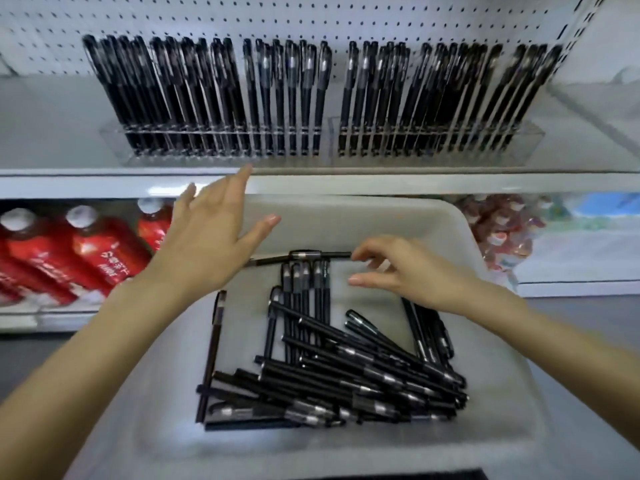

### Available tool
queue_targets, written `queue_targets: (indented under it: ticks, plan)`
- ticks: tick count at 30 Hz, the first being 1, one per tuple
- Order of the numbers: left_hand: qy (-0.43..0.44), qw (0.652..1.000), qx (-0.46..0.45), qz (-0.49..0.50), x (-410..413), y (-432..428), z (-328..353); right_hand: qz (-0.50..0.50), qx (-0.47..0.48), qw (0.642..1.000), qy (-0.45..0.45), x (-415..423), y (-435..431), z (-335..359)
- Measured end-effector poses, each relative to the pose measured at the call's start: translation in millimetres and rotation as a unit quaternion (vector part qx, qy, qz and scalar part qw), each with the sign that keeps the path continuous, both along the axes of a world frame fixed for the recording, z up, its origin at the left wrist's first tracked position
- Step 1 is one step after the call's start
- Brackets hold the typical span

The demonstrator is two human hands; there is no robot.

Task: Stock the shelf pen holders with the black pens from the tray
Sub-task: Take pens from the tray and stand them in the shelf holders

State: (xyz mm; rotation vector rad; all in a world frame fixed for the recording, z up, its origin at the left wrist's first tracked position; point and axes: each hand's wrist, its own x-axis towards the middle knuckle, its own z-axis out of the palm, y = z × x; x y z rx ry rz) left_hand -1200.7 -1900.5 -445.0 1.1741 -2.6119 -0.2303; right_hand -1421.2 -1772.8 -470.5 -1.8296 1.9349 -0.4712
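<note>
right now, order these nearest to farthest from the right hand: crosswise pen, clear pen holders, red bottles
From the right hand, head view:
1. Crosswise pen: at its fingertips, far end of the tray.
2. Clear pen holders: on the shelf above.
3. Red bottles: below, far left.

We see a white shelf [52,133] bearing a clear left pen holder [214,160], with the right pen holder [433,160] just beside it; both are packed with standing black pens [263,91].

My left hand [211,237], fingers straight and spread, hovers over the tray's [346,216] far left corner. My right hand [401,271], fingers loosely curled, thumb apart, hangs over its far end.
</note>
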Motion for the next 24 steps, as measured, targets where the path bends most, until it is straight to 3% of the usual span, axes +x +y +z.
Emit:
queue_targets:
  ticks: [7, 12, 24]
  plan:
    - [-0.044, 0.999, -0.028, 0.01, 8.8, -7.7, -7.8, -0.003, -0.01, 1.0, -0.001, 35.3, -21.6, -18.7]
    - [-0.03, 0.999, -0.03, 0.019, 9.4, -6.4, -12.1, -0.046, -0.001, 0.999, -0.023, 49.1, -29.0, -33.3]
    - [-0.043, 0.997, -0.057, 0.027, 8.7, -8.0, -18.6, -0.037, 0.027, 0.997, -0.068, 41.2, -35.2, -41.6]
